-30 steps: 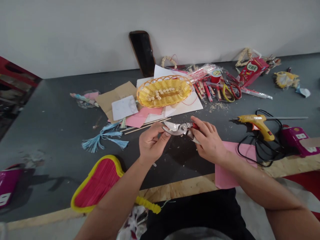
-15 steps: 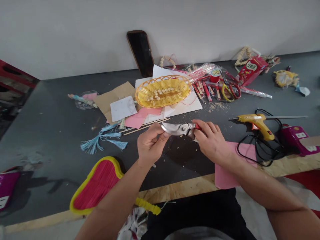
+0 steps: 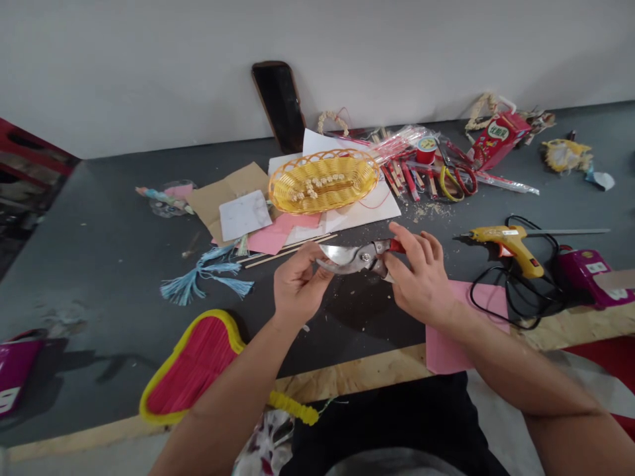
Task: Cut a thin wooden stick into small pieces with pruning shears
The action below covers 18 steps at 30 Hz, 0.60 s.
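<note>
My right hand [image 3: 421,274] holds the red handles of metal pruning shears [image 3: 364,256], whose blades point left and stand slightly apart. At the blade tips, my left hand [image 3: 300,284] is closed in a pinch; whatever lies between its thumb and fingers is too small or hidden to make out. Just beyond the hands sits a yellow woven basket [image 3: 325,198] with small cream pieces [image 3: 317,185] in it. Thin wooden sticks [image 3: 290,251] lie on the table between the basket and my left hand.
A red and yellow heart-shaped piece [image 3: 196,363] lies left of my left forearm. Blue tassels [image 3: 206,274] are behind it. To the right are a yellow glue gun [image 3: 513,244] with a black cable, scissors [image 3: 454,182] and pink paper [image 3: 446,344]. A phone [image 3: 278,102] leans on the wall.
The shears' blades have parted, and the fingers of my right hand have loosened and lifted around the handles. My left hand has stayed almost in place.
</note>
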Each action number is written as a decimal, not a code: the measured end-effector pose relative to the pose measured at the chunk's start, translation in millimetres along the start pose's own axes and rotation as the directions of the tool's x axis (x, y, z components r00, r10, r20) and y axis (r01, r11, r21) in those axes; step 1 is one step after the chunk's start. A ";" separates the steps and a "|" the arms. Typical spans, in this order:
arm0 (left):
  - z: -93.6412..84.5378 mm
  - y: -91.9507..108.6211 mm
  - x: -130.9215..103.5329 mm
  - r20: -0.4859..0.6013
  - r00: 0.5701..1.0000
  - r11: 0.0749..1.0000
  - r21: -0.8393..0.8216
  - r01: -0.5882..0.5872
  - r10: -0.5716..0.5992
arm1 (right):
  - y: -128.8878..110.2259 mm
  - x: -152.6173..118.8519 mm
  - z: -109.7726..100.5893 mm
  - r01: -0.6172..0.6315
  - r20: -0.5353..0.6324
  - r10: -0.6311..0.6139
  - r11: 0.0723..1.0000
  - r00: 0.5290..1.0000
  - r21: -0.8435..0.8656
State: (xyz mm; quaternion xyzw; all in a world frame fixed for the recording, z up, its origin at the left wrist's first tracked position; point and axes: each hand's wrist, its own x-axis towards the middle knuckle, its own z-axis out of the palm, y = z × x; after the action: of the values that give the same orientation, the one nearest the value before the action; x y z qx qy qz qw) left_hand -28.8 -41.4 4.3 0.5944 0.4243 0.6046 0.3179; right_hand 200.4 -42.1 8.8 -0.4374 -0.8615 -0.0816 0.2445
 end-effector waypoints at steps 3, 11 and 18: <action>0.8 1.5 -0.5 0.007 1.000 1.000 0.013 -0.017 0.017 | -1.3 0.1 -1.2 -0.024 0.020 0.025 1.000 0.999 -0.020; 1.4 5.3 -1.2 0.020 1.000 0.999 0.041 -0.003 0.002 | 0.3 -0.5 -1.2 -0.027 0.024 0.028 0.999 0.999 -0.036; 2.5 7.0 0.3 0.019 1.000 1.000 0.003 -0.001 0.001 | 0.6 0.2 -2.1 0.009 0.009 -0.008 0.998 1.000 -0.064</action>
State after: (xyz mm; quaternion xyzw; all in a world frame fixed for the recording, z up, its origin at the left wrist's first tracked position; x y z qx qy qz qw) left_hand -25.6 -43.9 10.6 0.6006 0.4220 0.5986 0.3207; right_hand 201.4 -42.3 10.7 -0.4416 -0.8614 -0.1081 0.2266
